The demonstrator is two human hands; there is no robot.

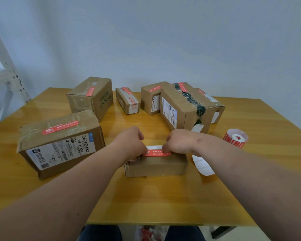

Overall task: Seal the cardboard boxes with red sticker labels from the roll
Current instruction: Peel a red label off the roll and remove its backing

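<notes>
A small cardboard box point(156, 165) lies in front of me on the wooden table point(163, 202). A red sticker label point(156, 152) with white backing behind it stretches over the box's top. My left hand point(130, 143) pinches the label's left end with curled fingers. At the right end, my right hand point(179, 142) pinches the label the same way. The roll of red labels point(235, 137) stands to the right, apart from both hands.
A large labelled box point(59, 143) sits at the left. Several more boxes with red stickers stand at the back, among them a tall one point(91, 98) and a taped one point(184, 108). A white backing strip point(202, 165) lies right of the small box. A metal shelf point(5, 70) stands far left.
</notes>
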